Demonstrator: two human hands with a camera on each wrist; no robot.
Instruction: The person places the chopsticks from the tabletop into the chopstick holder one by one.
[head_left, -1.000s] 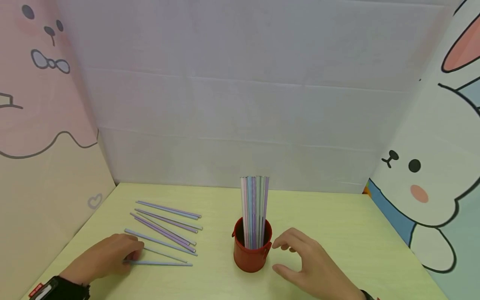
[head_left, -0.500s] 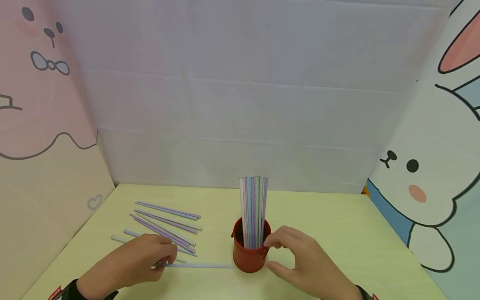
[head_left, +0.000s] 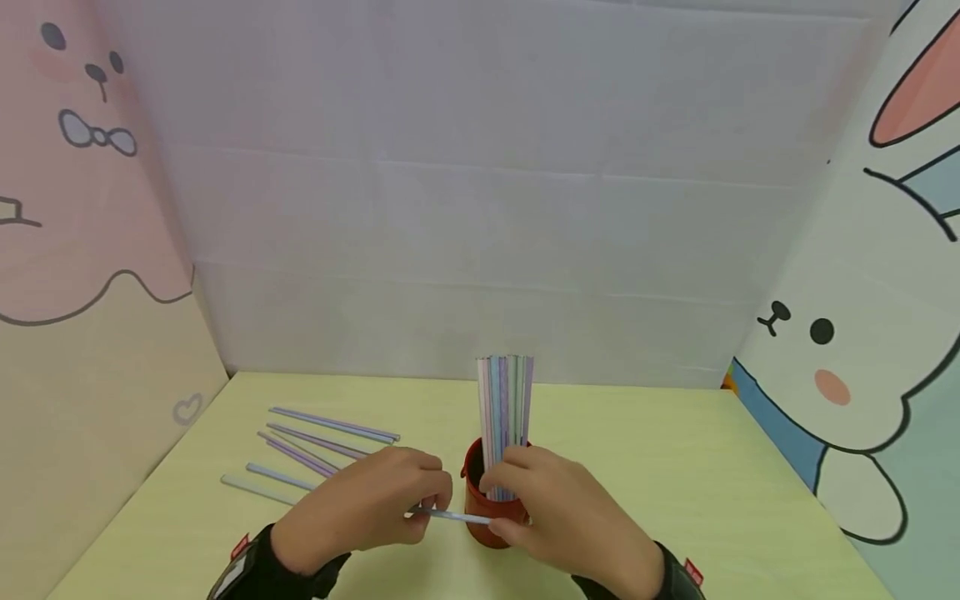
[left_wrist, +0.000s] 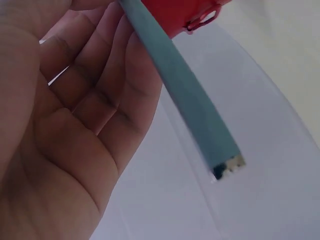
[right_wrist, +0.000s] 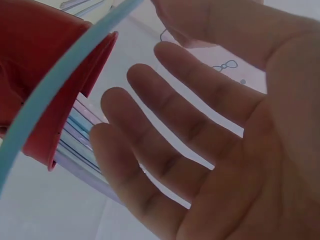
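Observation:
My left hand (head_left: 375, 504) pinches a thin pale blue stick (head_left: 453, 516), holding it level in front of a small red bucket (head_left: 487, 536). In the left wrist view, the stick (left_wrist: 185, 95) has a squarish end with a dark, silvery face. My right hand (head_left: 562, 512) is at the bucket's right side, its thumb near the stick's far end; I cannot tell whether they touch. Its fingers (right_wrist: 145, 105) are spread and loosely straight in the right wrist view, away from the stick. Several pastel sticks (head_left: 504, 408) stand upright in the bucket, partly behind the right hand.
Several loose pastel sticks (head_left: 330, 423) lie on the left of the pale yellow table (head_left: 637, 442), some partly hidden by the left hand. A pale greenish stick (head_left: 255, 490) lies nearest. A white sheet (head_left: 480, 208) closes off the back, with cartoon-printed panels at both sides.
My left hand has picked up the blue stick from the table at left and carried it right to the bucket. The right hand has moved left, over the bucket's near right side.

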